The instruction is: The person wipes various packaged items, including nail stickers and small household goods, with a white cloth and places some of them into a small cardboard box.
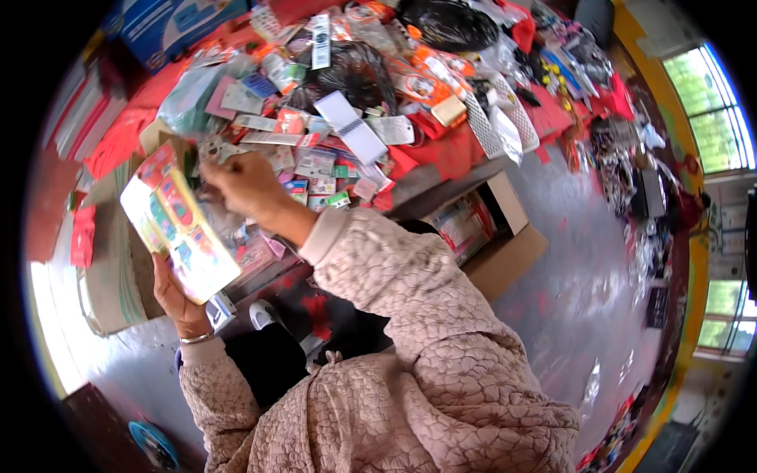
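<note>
Gripping one colourful card pack [180, 225], both hands (left [175, 296], right [244, 185]) close on it.

A grey, glossy floor [599, 276] reflects daylight from tall windows [714, 110] on the right, beside a yellow-trimmed wall [631, 31]. A low surface [449, 154] draped in red cloth sits ahead, with an open cardboard box [505, 244] just beside it on the floor.
</note>
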`<state>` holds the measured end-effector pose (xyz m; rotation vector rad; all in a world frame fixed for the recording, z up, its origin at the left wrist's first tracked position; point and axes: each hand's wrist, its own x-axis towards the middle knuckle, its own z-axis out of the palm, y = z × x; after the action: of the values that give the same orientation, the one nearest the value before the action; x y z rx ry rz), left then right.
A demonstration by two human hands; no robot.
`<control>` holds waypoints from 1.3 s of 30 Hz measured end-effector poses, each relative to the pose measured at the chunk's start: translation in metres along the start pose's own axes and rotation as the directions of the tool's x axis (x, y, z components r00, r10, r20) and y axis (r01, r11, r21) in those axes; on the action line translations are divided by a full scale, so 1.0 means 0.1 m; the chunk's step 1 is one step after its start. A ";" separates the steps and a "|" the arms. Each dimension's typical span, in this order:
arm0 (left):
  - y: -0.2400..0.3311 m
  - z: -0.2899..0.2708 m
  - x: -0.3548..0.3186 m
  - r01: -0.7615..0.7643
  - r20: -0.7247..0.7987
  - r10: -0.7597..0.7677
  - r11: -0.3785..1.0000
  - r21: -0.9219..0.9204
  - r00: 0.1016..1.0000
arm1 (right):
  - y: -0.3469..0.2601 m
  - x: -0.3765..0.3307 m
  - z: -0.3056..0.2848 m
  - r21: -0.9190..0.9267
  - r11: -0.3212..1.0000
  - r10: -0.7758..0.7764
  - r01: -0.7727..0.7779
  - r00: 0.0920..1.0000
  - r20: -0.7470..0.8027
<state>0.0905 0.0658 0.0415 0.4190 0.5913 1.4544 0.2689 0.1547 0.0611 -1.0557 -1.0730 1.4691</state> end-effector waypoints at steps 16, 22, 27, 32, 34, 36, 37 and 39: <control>-0.11 -0.03 0.00 0.068 -0.077 -0.039 0.903 0.423 0.996 | -0.25 -0.21 -0.07 -0.115 0.989 -0.070 0.092 0.981 0.181; -0.04 -0.13 -0.01 0.071 -0.033 -0.062 0.858 0.508 0.998 | -0.28 -0.06 -0.18 -0.167 0.976 -0.103 0.141 0.971 0.217; 0.03 0.13 0.01 0.096 -0.081 -0.071 0.920 0.380 0.994 | -0.45 0.12 -0.46 0.317 0.948 -0.002 0.035 0.995 -0.102; 0.06 -0.03 0.05 0.016 -0.133 0.014 0.974 0.224 0.991 | -0.27 0.11 -0.42 0.272 0.955 0.131 -0.121 0.991 -0.021; 0.02 0.09 0.07 0.054 -0.133 -0.017 0.957 0.285 0.991 | -0.14 0.08 -0.41 -0.131 0.941 0.337 -0.312 0.899 0.279; 0.01 0.06 0.08 0.081 -0.086 -0.050 0.909 0.410 0.995 | -0.18 -0.04 -0.29 -0.276 0.941 0.300 -0.194 0.856 0.422; -0.03 0.10 0.07 0.105 -0.090 -0.072 0.888 0.448 0.993 | -0.19 -0.09 -0.25 -0.308 0.940 0.291 -0.144 0.810 0.509; -0.03 0.22 0.04 0.139 -0.075 -0.119 0.904 0.405 0.990 | -0.09 -0.12 -0.20 -0.262 0.965 0.150 -0.012 0.844 0.515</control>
<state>0.1063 0.0712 0.0560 0.6614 0.9535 1.2123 0.2918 0.1462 0.0660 -0.8853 -1.6601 1.7875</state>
